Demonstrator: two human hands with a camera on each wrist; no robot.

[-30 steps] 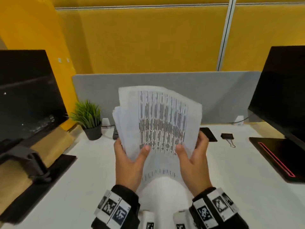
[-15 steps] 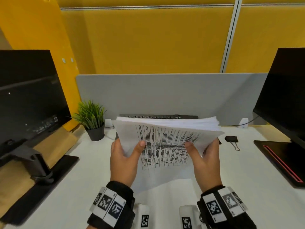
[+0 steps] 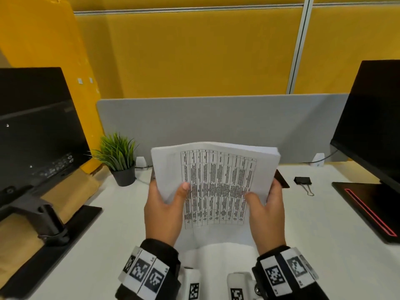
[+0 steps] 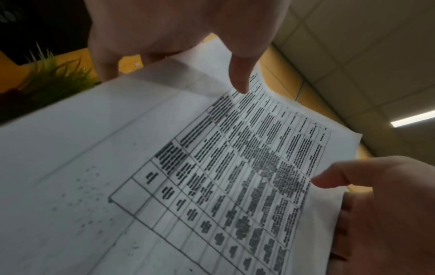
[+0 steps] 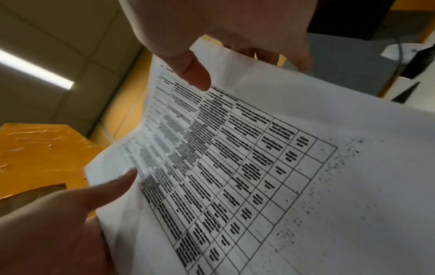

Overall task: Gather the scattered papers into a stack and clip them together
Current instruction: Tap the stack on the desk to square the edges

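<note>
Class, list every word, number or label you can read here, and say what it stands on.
No text can be read.
Paper stack: printed table, too blurred.
Wrist bands: square code patterns with tiny characters, too small.
Left monitor: faint marks, unreadable.

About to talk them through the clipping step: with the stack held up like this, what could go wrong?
Two likely risks. The paper stack is held off the desk, pinched by the left hand and right hand; its far edge looks fanned, so sheets may slip or get clipped crooked. The binder clip lies to the right, so one hand must let go to fetch it, and the bowed stack could sag or spill.
</note>
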